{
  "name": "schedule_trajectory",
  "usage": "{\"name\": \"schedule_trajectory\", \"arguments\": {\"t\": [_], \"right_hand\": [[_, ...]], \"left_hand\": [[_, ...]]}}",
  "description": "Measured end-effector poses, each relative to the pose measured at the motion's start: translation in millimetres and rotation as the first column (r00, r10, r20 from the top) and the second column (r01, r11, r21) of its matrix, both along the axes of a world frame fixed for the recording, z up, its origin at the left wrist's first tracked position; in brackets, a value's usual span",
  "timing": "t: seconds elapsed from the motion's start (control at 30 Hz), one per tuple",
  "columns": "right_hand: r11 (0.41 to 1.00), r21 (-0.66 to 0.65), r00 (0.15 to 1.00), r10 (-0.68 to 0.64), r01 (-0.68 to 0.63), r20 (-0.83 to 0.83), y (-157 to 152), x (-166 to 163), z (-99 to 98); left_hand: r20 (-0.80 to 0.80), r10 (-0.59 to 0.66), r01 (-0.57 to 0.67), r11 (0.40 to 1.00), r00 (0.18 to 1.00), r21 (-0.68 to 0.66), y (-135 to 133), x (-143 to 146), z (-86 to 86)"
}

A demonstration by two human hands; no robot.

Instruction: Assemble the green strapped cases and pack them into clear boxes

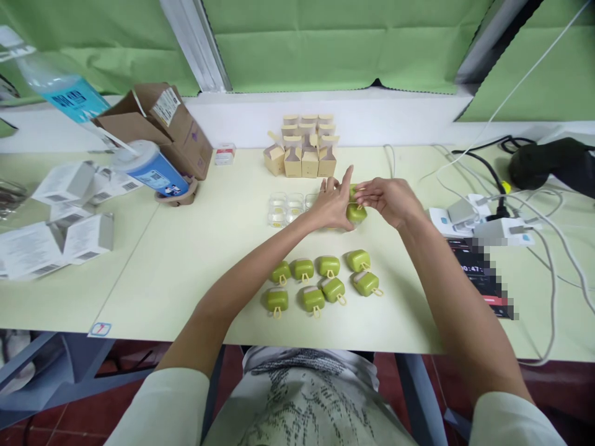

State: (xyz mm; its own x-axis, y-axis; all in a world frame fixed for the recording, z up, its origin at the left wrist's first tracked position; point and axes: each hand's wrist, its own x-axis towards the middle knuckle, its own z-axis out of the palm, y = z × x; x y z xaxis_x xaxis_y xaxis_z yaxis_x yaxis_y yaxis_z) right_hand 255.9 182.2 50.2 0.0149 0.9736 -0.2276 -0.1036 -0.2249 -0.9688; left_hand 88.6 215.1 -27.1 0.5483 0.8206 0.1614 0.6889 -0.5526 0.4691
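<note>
Both my hands meet over the middle of the pale table [186, 248], holding one small green case [356, 212] between them. My left hand [333, 201] grips it from the left with fingers partly raised. My right hand [388, 198] pinches it from the right. Several more green cases with yellow loops [320, 282] lie in two rows nearer to me. Small clear plastic trays [286, 207] sit just left of my left hand. Behind them stands a cluster of small tan cartons [304, 145].
A brown cardboard box [160, 124], a blue-labelled cup [149, 167] and white printed boxes [65, 217] are at the left. Chargers, a power strip [469, 217], white cables and a black device [553, 162] fill the right. A dark timer [483, 275] lies by my right forearm.
</note>
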Motion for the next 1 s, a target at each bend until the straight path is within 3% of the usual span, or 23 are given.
{"name": "schedule_trajectory", "arguments": {"t": [0.1,0.17,0.3,0.4,0.47,0.57,0.7,0.77,0.87,1.0], "right_hand": [[0.988,0.158,0.999,-0.008,0.002,0.034,-24,22,16.5],[0.976,0.216,0.998,-0.019,0.004,0.067,-47,35,15.8],[0.979,0.193,0.997,-0.075,0.068,0.032,-98,49,-17.2],[0.99,0.105,0.996,-0.092,0.091,0.006,-126,57,-42.6],[0.996,0.027,0.996,-0.086,0.085,0.028,-138,65,-49.2],[0.996,-0.088,0.996,-0.018,0.026,0.088,-146,80,-48.2],[0.991,-0.125,0.991,0.069,-0.054,0.115,-146,97,-49.8],[0.996,-0.077,0.989,0.061,-0.051,0.133,-143,103,-55.4],[0.996,0.081,0.975,-0.059,0.042,0.215,-138,106,-65.8],[0.958,0.268,0.891,-0.206,0.1,0.405,-135,107,-74.4]], "left_hand": [[-0.01,-0.023,0.023,0.999,1.0,-0.026,1,1,-0.1],[0.01,-0.065,0.065,0.997,0.998,-0.031,2,-3,3.9],[0.145,-0.117,0.118,0.993,0.982,-0.003,3,-41,22.1],[0.291,-0.01,-0.017,0.996,0.957,0.09,0,-94,27.1],[0.386,0.102,-0.154,0.983,0.917,0.105,-5,-131,19.7],[0.478,0.265,-0.306,0.952,0.837,0.009,-16,-172,-1.7],[0.595,0.36,-0.285,0.933,0.719,-0.22,-29,-191,-26.8],[0.625,0.35,-0.218,0.935,0.698,-0.28,-31,-192,-34.6],[0.643,0.305,-0.136,0.944,0.703,-0.3,-34,-191,-45.0],[0.634,0.267,-0.086,0.95,0.726,-0.301,-38,-191,-59.5]]}}
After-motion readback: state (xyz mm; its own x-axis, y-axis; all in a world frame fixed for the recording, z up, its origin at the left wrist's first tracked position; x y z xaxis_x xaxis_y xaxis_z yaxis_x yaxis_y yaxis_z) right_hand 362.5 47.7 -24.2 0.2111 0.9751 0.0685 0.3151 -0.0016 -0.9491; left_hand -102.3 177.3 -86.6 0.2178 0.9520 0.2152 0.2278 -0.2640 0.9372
